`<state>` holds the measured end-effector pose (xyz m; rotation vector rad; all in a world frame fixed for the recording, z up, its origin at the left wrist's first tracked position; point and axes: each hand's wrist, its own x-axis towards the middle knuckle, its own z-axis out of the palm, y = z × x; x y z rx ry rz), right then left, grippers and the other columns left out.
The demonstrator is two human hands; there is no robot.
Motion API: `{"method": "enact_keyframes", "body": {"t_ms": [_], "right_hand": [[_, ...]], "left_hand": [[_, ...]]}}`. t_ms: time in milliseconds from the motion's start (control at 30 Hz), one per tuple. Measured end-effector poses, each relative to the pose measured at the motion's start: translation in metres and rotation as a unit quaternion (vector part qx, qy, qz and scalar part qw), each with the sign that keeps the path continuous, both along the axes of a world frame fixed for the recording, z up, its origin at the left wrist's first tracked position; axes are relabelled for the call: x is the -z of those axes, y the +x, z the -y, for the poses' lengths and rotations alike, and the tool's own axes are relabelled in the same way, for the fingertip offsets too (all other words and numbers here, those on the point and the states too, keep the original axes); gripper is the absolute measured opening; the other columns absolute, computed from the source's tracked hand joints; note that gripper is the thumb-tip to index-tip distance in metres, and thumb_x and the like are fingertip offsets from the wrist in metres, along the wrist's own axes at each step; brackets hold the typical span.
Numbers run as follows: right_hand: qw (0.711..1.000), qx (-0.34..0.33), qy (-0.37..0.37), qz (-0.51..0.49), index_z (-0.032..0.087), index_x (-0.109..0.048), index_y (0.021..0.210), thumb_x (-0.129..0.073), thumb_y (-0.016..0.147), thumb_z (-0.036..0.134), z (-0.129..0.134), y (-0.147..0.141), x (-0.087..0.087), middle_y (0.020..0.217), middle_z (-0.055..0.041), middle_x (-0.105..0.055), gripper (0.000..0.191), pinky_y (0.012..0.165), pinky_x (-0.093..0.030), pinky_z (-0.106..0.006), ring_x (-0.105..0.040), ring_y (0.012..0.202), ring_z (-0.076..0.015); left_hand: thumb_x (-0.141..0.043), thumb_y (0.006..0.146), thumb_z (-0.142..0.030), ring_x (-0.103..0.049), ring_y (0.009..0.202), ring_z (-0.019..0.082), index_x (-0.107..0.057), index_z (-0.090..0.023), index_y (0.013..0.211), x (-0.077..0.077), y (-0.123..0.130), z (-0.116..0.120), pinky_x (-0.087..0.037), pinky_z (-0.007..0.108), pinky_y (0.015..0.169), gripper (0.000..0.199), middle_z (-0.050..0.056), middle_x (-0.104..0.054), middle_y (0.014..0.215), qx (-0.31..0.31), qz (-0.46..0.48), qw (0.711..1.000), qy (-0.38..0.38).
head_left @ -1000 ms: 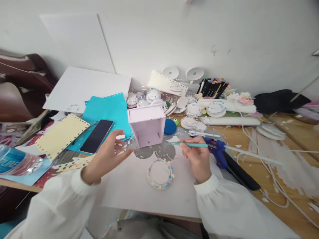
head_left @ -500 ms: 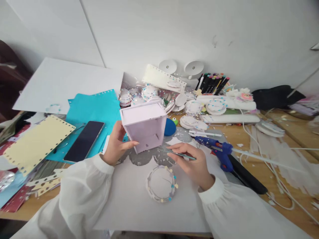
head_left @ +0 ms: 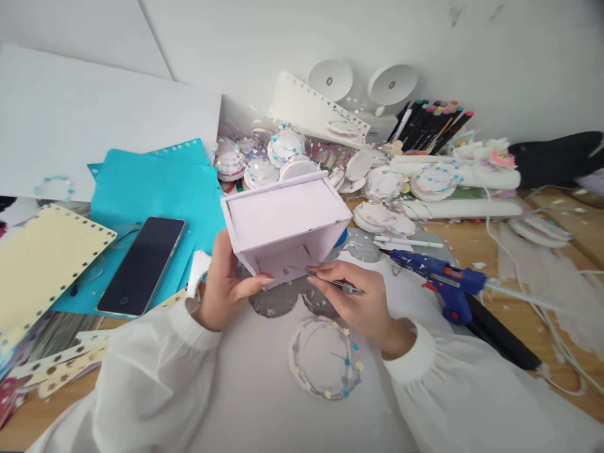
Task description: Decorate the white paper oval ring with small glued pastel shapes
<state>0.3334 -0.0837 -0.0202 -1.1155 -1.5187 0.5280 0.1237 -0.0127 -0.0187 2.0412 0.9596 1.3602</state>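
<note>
A pale lilac box (head_left: pixel 287 211), open on the side toward me, is tilted in my left hand (head_left: pixel 226 286), which grips its left side with the thumb along the lower front edge. My right hand (head_left: pixel 356 299) pinches a pair of thin metal tweezers (head_left: pixel 342 286). Their tips reach the box's opening, close to a small dark mark on the inner face; whether they touch it I cannot tell. Below the hands, a white disc (head_left: pixel 324 355) ringed with small blue, cream and grey stars lies on a white sheet (head_left: pixel 255 390).
A blue glue gun (head_left: pixel 438 277) lies on the right with its cord. On the left are a phone (head_left: pixel 144 265), turquoise paper (head_left: pixel 155 182) and punched cream card (head_left: pixel 47 264). Several decorated discs (head_left: pixel 285 146) pile up behind the box, beside markers (head_left: pixel 434 126) and a two-headed lamp (head_left: pixel 361 82).
The box has tipped, so its upper panel shows more and its opening less. The tweezers have come up to the opening. My view has shifted closer and downward.
</note>
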Motion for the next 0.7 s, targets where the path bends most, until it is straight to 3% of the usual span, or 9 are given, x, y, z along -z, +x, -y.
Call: {"method": "enact_keyframes", "body": {"t_ms": [400,700], "right_hand": [[0.995,-0.007,0.008,0.104,0.023,-0.063,0.076,-0.062,0.08,0.01,0.0002,-0.0008,0.0041,0.076,-0.0042,-0.073,0.013,0.065,-0.055,-0.03,-0.069,0.071,-0.018],[0.995,-0.001,0.037,0.088,0.024,-0.062,0.079,-0.061,0.079,0.009,-0.0015,-0.0042,0.0045,0.077,-0.0041,-0.073,0.016,0.068,-0.056,-0.031,-0.069,0.073,-0.0186]], "left_hand": [[-0.059,0.077,-0.064,-0.055,0.114,0.031,-0.049,-0.023,0.126,-0.0019,-0.0007,0.001,-0.048,0.047,0.097,0.064,0.013,-0.056,0.124,0.012,-0.016,1.0,-0.005],[-0.059,0.075,-0.066,-0.051,0.118,0.033,-0.048,-0.025,0.128,0.0025,-0.0006,0.0014,-0.044,0.052,0.099,0.068,0.013,-0.054,0.127,0.0,-0.008,1.0,-0.015]]}}
